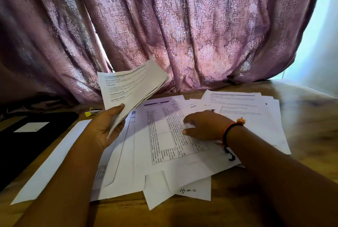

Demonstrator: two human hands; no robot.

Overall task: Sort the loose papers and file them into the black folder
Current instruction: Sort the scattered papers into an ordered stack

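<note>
Folder (22,146) lies 9 o'clock of left hand (105,128), long axis 7-to-1. Left hand grips sheaf (128,87); right hand (204,126) rests flat on papers (164,172).

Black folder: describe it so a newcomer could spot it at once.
Start at the purple curtain behind the wooden table, then drop to the table's left side, past the left hand gripping a sheaf of papers. The black folder lies flat there. Unlike the white sheet beside it, it is dark with a white label.
</note>
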